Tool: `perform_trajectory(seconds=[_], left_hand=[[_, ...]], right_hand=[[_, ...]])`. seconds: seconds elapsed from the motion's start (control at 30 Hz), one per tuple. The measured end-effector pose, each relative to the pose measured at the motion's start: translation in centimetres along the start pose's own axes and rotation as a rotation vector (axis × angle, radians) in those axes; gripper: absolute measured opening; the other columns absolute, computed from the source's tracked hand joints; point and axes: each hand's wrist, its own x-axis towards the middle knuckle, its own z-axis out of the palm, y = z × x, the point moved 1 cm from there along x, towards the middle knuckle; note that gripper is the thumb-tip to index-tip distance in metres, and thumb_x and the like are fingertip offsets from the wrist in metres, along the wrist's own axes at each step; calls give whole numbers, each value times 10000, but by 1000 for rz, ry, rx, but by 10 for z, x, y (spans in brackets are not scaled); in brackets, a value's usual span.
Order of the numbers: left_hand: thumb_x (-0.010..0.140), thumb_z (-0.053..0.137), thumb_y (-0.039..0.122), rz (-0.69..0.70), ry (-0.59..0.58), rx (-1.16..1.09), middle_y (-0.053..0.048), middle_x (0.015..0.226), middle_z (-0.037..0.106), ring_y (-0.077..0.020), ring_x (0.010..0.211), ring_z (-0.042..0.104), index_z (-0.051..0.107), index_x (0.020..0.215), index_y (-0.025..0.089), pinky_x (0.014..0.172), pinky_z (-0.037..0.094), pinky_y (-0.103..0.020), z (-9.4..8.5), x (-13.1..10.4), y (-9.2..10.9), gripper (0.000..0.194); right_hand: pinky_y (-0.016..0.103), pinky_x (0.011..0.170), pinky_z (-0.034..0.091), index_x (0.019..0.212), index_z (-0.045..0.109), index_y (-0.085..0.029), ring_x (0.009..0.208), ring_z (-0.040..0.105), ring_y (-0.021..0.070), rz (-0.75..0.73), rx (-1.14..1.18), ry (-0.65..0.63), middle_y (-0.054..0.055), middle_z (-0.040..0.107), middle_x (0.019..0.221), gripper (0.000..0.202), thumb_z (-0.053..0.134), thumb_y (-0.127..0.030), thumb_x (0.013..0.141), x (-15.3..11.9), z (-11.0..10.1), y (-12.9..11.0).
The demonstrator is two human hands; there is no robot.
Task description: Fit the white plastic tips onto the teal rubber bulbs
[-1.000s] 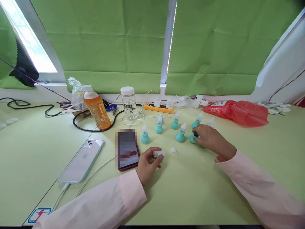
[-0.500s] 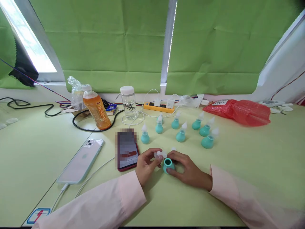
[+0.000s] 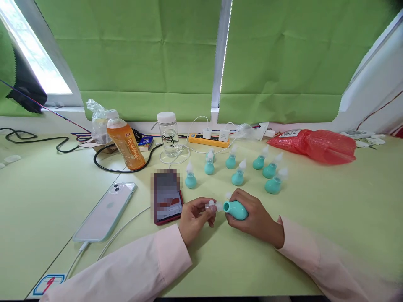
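Note:
A teal squeeze bulb (image 3: 237, 210) lies on its side in my right hand (image 3: 253, 218), its round opening facing left. Between the thumb and fingers of my left hand (image 3: 195, 219) is a small clear plastic nozzle (image 3: 218, 206), its end close to the bulb's opening. Whether the two parts touch is hard to tell. Behind my right fingers a small whitish tip (image 3: 228, 195) shows, mostly hidden. Several teal bulbs with clear pointed tips stand beyond my hands, among them one at the left (image 3: 190, 180) and one at the right (image 3: 273, 185).
Left of my hands lie a red-edged phone (image 3: 168, 197) and a pale phone (image 3: 105, 212) on a white cable. Farther back are an orange drink bottle (image 3: 126, 144), a clear jar (image 3: 169, 136), an orange power strip (image 3: 208, 141) and a red plastic bag (image 3: 315, 146).
My right hand has tipped the teal bulb from opening-up to sideways, its opening now towards the clear nozzle. My left hand has hardly moved. The whole view has shifted slightly.

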Motion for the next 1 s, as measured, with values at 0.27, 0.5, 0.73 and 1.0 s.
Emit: perform_trajectory(seconds=[0.27,0.5,0.73,1.0], left_hand=[[661,616,336,-27,-33,34,5,514,504,-87,455,455,557,771,85,416,403,-225,4,-1,0,281],[628,644,322,-56,-49,78,-9,528,523,-101,461,484,550,737,83,430,444,-248,2,1,-3,280],[659,603,301,76,-40,382,-80,728,598,-106,511,507,610,789,78,472,460,-237,2,-4,-4,258],[682,582,279,238,-113,519,-78,696,607,-141,608,535,633,804,102,519,458,-231,2,-7,0,220]], right_hand=[[232,495,360,751,464,-183,542,481,121,-64,-46,-5,5,524,648,116,492,-149,644,-4,2,1],[226,450,314,775,478,-160,536,476,127,-110,-112,30,29,519,656,123,412,-98,692,-9,9,4],[207,480,318,692,502,-166,517,458,103,63,115,-162,-9,532,591,147,431,-59,619,-8,11,2],[176,430,264,581,457,-157,501,376,67,389,593,-483,-59,391,514,72,493,-96,568,-2,6,-5]])
